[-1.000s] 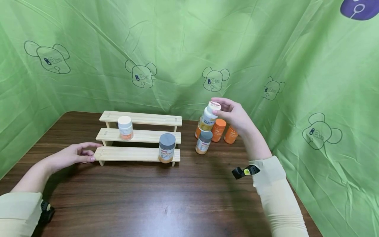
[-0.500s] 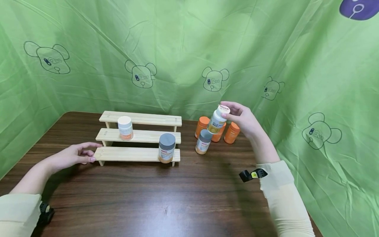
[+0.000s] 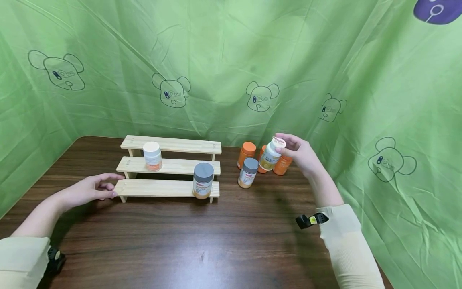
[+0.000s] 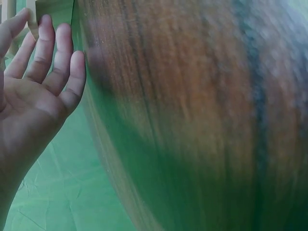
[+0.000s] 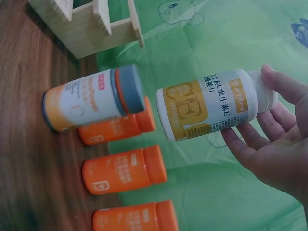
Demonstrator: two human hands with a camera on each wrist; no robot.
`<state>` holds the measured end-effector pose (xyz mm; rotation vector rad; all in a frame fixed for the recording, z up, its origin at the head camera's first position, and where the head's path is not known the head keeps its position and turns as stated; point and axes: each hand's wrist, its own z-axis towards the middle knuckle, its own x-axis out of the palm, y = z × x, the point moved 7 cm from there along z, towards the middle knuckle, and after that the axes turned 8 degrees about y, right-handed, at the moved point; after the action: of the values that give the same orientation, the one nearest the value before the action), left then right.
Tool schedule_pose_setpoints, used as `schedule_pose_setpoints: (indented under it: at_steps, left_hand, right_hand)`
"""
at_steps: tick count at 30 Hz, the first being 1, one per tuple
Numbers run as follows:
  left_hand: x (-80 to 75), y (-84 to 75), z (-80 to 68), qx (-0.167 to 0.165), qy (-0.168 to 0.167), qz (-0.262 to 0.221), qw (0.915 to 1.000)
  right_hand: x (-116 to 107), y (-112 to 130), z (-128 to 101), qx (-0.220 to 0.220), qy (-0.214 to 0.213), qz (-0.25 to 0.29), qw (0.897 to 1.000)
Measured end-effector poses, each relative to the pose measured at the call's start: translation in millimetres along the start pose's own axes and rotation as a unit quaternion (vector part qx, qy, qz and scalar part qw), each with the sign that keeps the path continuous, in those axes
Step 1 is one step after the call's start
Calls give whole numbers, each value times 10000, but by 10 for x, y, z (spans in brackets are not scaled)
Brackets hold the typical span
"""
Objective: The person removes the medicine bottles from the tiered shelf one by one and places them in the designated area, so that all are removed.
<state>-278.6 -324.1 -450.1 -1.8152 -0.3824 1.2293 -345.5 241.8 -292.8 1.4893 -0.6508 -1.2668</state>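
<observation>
My right hand (image 3: 299, 154) grips a white pill bottle (image 5: 207, 106) with a yellow-and-white label, thumb and fingers around its cap end. The bottle is tilted and held above the tabletop; in the head view it partly covers the orange bottles behind it. At the left, my left hand (image 3: 86, 188) holds the end of the lowest tier of a three-tier wooden display rack (image 3: 155, 188), thumb in front and fingers behind. A white bottle with an orange band (image 3: 152, 156) stands on the middle tier. On the bottom tier's right end stands a grey-capped jar (image 3: 203, 181).
Right of the rack, another grey-capped jar (image 3: 248, 173) stands on the dark wooden table (image 3: 202, 241). Three orange bottles (image 5: 124, 171) stand in a row behind it. Green printed cloth (image 3: 216, 60) hangs around the back and sides.
My right hand has carried the white pill bottle right and down, from over the left orange bottle to in front of the other two. My left hand stays at the rack.
</observation>
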Motion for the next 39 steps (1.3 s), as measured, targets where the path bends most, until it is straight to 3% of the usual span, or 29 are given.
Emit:
schedule_pose_setpoints:
  at_steps: [19, 28, 39]
  left_hand:
    - [10, -2, 0, 17, 9, -6, 10000]
    - [-3, 20, 11, -62, 1, -23, 10000]
    - [7, -11, 0, 138, 50, -210, 9997]
  right_hand:
    - [-35, -519, -61, 262, -166, -155, 9994]
    - [-28, -767, -28, 346, -327, 46, 9989]
    - [34, -1001, -13, 492, -413, -19, 9979]
